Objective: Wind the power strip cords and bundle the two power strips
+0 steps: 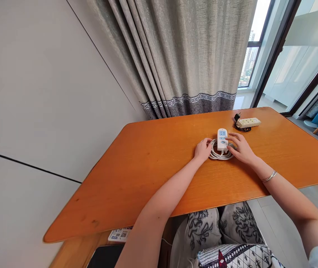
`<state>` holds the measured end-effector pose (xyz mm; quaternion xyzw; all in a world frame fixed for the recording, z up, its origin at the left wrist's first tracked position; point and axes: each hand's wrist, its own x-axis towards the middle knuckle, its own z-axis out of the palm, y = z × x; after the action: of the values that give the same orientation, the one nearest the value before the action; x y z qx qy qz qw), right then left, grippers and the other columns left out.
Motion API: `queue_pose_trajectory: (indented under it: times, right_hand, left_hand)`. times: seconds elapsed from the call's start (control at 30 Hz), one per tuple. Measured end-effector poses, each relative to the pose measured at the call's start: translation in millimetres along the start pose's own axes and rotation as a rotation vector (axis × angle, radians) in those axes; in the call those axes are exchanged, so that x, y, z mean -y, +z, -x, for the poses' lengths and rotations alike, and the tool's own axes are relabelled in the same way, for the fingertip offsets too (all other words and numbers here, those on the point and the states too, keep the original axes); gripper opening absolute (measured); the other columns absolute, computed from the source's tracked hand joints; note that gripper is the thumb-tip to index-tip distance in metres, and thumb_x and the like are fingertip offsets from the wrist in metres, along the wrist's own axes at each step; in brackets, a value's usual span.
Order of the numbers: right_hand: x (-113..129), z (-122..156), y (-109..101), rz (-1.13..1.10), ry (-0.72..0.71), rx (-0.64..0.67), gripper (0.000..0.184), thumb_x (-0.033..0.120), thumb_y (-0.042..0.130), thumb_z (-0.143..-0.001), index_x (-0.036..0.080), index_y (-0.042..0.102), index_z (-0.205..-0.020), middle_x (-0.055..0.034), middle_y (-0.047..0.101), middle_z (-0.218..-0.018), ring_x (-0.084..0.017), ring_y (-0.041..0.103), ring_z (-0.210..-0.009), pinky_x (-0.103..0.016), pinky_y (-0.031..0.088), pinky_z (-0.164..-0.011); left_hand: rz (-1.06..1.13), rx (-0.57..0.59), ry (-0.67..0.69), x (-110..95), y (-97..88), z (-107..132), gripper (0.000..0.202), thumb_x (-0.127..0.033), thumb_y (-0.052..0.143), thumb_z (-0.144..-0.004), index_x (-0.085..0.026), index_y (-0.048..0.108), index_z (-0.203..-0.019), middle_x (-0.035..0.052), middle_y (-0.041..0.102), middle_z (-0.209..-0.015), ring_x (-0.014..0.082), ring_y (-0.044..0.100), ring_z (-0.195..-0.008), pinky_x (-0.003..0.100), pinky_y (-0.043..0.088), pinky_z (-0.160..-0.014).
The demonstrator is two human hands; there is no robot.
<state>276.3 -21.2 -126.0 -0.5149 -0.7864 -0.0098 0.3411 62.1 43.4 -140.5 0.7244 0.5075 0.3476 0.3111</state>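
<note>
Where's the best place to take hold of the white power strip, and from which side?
Probably across its middle, pinching both long edges, from above and the right: the white power strip is narrow, points away from the person, and its near end overlaps the coiled cord. The right hand is at its right edge.

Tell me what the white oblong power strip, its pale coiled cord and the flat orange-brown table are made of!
Power strip: probably hard plastic, smooth, with rounded moulded edges. Cord: seems flexible plastic or rubber, bending in smooth loops. Table: looks like varnished wood or veneer, with faint grain, dark spots and soft sheen.
</note>
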Motion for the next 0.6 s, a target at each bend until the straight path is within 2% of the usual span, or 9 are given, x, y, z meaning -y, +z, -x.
queue_pose_trajectory:
  times: [0.07,0.17,0.3,0.43,0.5,0.6]
  right_hand:
    - [18,-1,-1,0.111,-0.102,0.032,0.034,0.038,0.055,-0.097,0.019,0.067,-0.123,-0.0148,0.063,-0.132,-0.031,0.053,-0.126,-0.050,0.040,-0.108]
    - [48,-2,8,0.280,-0.240,0.195,0.034,0.043,0.061,-0.094,0.018,0.069,-0.117,-0.0133,0.070,-0.119,-0.031,0.053,-0.121,-0.048,0.035,-0.107]
    - [72,-6,31,0.486,-0.247,0.324,0.041,0.043,0.060,-0.096,0.012,0.068,-0.121,-0.0170,0.072,-0.106,-0.034,0.051,-0.117,-0.050,0.030,-0.109]
    - [76,-8,41,0.566,-0.218,0.361,0.035,0.030,0.044,-0.102,0.012,0.069,-0.120,-0.0160,0.073,-0.098,-0.031,0.051,-0.111,-0.049,0.024,-0.113]
    - [72,-6,36,0.584,-0.181,0.366,0.035,0.027,0.041,-0.103,0.013,0.070,-0.119,-0.0154,0.073,-0.095,-0.031,0.051,-0.111,-0.049,0.022,-0.113]
    - [58,3,17,0.609,-0.101,0.375,0.034,0.023,0.041,-0.102,0.014,0.070,-0.119,-0.0143,0.074,-0.092,-0.031,0.053,-0.110,-0.050,0.022,-0.110]
  left_hand:
    - [-0.017,-0.033,0.011,3,1.5,-2,0.019,-0.012,0.052,-0.092,-0.021,0.067,-0.100,0.0057,0.075,-0.112,0.0204,0.068,-0.108,0.035,0.050,-0.102]
    - [0.008,-0.116,0.021,9,3.9,-6,0.019,-0.012,0.051,-0.093,-0.018,0.066,-0.104,0.0093,0.073,-0.117,0.0214,0.066,-0.114,0.036,0.047,-0.107]
    - [0.074,-0.181,0.043,17,7.1,-10,0.018,-0.013,0.051,-0.094,-0.017,0.064,-0.106,0.0103,0.072,-0.120,0.0206,0.065,-0.115,0.036,0.047,-0.108]
    - [0.083,-0.166,0.085,20,9.6,-11,0.017,-0.014,0.053,-0.093,-0.020,0.062,-0.106,0.0090,0.072,-0.116,0.0199,0.067,-0.111,0.037,0.050,-0.105]
    - [0.065,-0.146,0.112,19,9.8,-9,0.017,-0.014,0.055,-0.092,-0.019,0.062,-0.108,0.0099,0.071,-0.116,0.0207,0.067,-0.111,0.038,0.050,-0.104]
    - [0.045,-0.115,0.141,16,8.7,-4,0.018,-0.015,0.056,-0.092,-0.018,0.061,-0.109,0.0110,0.071,-0.118,0.0212,0.067,-0.111,0.039,0.050,-0.105]
